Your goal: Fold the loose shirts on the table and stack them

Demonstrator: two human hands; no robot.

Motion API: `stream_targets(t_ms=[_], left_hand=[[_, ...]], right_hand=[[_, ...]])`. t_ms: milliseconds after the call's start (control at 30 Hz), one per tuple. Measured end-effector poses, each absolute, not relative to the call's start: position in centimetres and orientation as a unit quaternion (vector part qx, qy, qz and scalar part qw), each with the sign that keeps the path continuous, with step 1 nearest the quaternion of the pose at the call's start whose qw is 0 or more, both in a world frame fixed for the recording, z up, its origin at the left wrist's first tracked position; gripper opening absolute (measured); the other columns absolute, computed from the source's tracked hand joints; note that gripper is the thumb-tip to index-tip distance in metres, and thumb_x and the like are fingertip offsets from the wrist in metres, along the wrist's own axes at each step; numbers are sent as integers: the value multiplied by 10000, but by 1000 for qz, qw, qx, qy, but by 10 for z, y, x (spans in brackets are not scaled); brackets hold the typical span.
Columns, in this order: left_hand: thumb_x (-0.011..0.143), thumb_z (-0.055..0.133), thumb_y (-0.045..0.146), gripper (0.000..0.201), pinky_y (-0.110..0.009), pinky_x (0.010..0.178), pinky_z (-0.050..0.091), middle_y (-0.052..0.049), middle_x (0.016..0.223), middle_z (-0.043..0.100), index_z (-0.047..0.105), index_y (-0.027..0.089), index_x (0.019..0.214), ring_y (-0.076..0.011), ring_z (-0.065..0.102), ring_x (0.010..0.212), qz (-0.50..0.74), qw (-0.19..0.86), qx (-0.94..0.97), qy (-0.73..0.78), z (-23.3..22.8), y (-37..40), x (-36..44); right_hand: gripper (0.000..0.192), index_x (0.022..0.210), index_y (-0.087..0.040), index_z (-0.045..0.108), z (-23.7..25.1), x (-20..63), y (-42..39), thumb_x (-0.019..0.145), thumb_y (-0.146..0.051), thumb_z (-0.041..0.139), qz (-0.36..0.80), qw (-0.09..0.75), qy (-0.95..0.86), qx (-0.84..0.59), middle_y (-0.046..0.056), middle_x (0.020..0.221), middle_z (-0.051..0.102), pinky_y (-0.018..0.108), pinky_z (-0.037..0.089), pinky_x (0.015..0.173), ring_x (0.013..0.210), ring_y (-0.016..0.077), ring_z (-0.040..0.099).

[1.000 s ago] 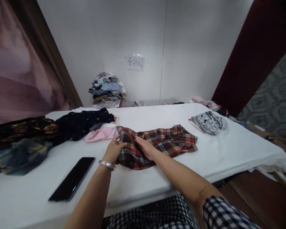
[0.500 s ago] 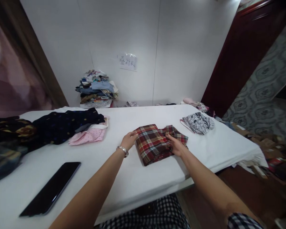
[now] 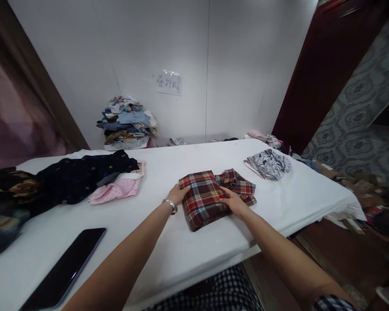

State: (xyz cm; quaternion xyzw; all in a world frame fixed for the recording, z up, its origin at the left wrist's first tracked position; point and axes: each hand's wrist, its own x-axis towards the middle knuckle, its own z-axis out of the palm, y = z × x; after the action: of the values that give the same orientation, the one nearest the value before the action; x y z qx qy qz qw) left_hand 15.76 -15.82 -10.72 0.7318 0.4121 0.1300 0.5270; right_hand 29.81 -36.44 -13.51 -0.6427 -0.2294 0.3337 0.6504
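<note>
Plaid garment [image 3: 203, 198]: one, red check, folded into a block near the front middle of the white table [image 3: 188, 246]; a looser part of it trails to the right.
Left hand [image 3: 178, 193]: fingers curled onto the block's left edge, a silver bracelet [image 3: 170, 204] on the wrist.
Right hand [image 3: 233, 201]: laid on the block's right edge, fingers pressing the fold; whether it pinches cloth, cannot tell.
Hands: apart, one at each side of the block.
Black-and-white patterned garment [image 3: 269, 163]: one, to the right, well apart.
Pink garment [image 3: 116, 189]: one, to the left, partly under a dark dotted garment [image 3: 81, 175].
Phone [image 3: 63, 270]: one, dark screen up, near the front left edge.
Clothes pile [image 3: 126, 123]: one stack against the far wall, below a paper note [image 3: 168, 83].
In the way: nothing covers the block but the two hands.
</note>
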Motion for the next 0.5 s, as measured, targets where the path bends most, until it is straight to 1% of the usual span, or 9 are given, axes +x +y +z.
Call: stream_targets(t_ms=[100,133,200,267,300,367,433,500], left_hand=[[737,643,446,565,-374,914,465,-164,1260,588,540,136,1198,-290,569,1131,149,463,769,416,-101,-148,167],[732,642,449,605,-398,957,431,-190,1304,545,523,115,1222,-315,526,1184,155,440,780,418,-99,-144,171],[729,634,453,661,-422,1023,362,-207,1380,464,491,97,1268,-337,446,1261,166,407,798,413,-95,-137,182],[740,611,465,664,-412,1054,323,-182,1413,434,480,117,1291,-324,411,1292,167,377,824,389,-92,-134,198],[750,593,479,655,-407,1062,312,-166,1418,433,480,133,1294,-313,403,1299,161,354,845,368,-91,-133,207],[772,549,521,648,-423,1080,278,-147,1437,414,473,158,1304,-304,371,1322,133,293,893,315,-92,-134,229],[767,544,553,672,-463,1100,223,-147,1459,383,462,169,1312,-311,323,1349,98,247,926,268,-93,-136,251],[723,600,559,704,-485,1100,202,-156,1459,380,476,166,1295,-327,320,1347,74,246,935,243,-95,-136,271]], right_hand=[[535,1149,-206,613,-134,295,-378,618,-202,681,254,657,-216,-676,58,1113,669,387,465,944,1017,218,616],[505,1122,-208,621,-134,291,-387,623,-237,695,227,662,-209,-683,62,1107,667,378,483,913,1007,221,617],[475,1090,-208,614,-136,281,-407,641,-325,717,212,670,-189,-686,69,1067,669,359,535,781,931,226,636],[489,1083,-204,585,-136,267,-427,656,-388,733,255,675,-144,-677,74,1021,671,337,549,639,830,222,656],[501,1085,-204,566,-135,261,-436,658,-399,743,289,677,-112,-667,77,1018,671,332,548,605,802,220,663],[514,1074,-206,540,-132,250,-447,651,-384,772,355,681,-45,-638,87,1041,671,335,552,600,802,223,677],[492,1027,-203,545,-127,243,-449,632,-349,800,406,689,2,-600,88,1054,674,340,558,629,839,228,683],[418,949,-189,572,-125,239,-444,635,-339,804,443,703,16,-556,76,1011,687,345,557,677,875,227,680]])
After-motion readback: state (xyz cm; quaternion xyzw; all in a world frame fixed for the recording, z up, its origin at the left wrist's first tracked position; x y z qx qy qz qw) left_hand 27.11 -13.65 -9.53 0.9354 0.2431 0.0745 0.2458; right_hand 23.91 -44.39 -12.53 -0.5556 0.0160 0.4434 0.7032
